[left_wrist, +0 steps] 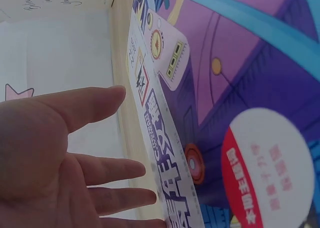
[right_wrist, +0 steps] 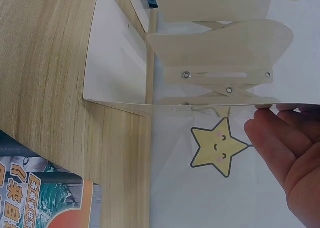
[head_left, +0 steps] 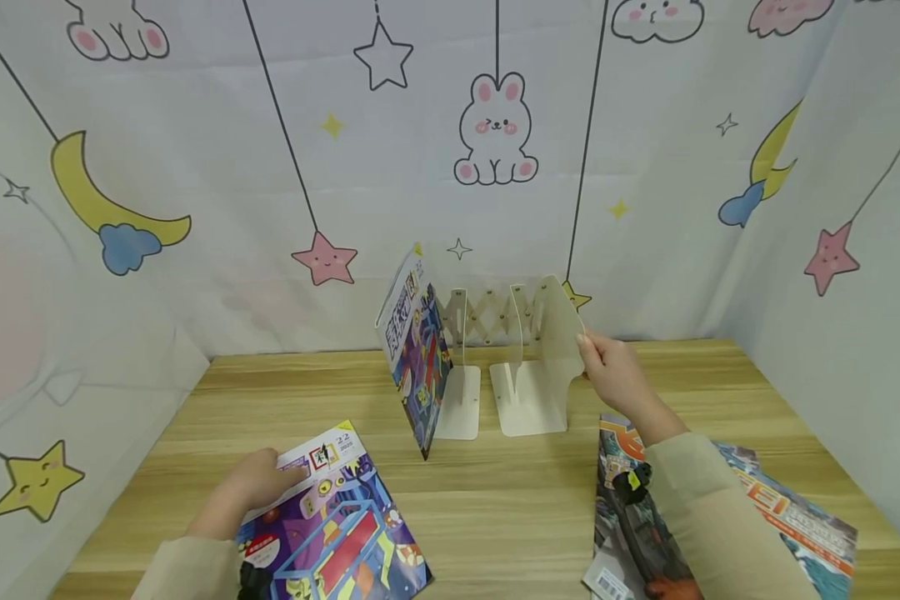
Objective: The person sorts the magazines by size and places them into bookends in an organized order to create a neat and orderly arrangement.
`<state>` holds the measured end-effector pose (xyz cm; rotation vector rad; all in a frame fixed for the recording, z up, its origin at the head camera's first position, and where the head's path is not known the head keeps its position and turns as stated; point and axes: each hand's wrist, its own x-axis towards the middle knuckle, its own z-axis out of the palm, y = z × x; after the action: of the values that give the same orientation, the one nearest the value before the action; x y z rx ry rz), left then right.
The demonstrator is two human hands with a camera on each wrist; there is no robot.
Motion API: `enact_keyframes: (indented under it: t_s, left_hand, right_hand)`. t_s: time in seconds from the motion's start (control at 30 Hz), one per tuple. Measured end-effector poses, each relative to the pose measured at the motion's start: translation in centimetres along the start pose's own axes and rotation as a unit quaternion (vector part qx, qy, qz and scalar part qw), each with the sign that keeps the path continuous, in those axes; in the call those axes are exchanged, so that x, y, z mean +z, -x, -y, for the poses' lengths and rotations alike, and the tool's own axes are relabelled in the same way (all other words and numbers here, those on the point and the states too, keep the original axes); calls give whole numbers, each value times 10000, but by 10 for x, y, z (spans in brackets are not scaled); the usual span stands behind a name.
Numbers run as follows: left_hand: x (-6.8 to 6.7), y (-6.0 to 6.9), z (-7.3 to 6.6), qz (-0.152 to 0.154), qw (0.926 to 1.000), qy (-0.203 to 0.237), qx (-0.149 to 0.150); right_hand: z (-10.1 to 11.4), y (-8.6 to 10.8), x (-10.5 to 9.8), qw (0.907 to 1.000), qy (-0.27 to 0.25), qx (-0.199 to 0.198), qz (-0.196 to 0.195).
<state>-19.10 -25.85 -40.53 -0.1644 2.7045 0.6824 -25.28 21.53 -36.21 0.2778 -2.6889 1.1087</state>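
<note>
An expandable cream bookend with crisscross links stands towards the back of the table. My right hand holds the outer edge of its right panel, fingertips against the panel in the right wrist view. Leaning at the bookend's left side is an upright magazine with a purple-blue cover. At the front left lies a similar magazine, and my left hand is at its upper left edge. In the left wrist view that hand's fingers are loosely extended, thumb apart; I cannot tell whether they touch the cover.
Under my right forearm lie several more magazines on the wooden table, overlapping one another. A white curtain printed with stars, moons and rabbits hangs behind and at both sides.
</note>
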Motion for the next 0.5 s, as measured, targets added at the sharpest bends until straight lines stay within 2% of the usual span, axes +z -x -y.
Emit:
enact_keyframes:
  t_s: [0.13,0.4,0.5]
  left_hand:
    - [0,-2,4,23,9999,142,-85]
    - [1,-2,10,-61,9998,103,-164]
    - [3,-6,17,-73,9995,113,-297]
  right_hand:
    - [1,0,-1,10000,29,6,-15]
    - [2,0,-1,9999,115,-12,-26]
    - [2,0,-1,9999,124,5,-13]
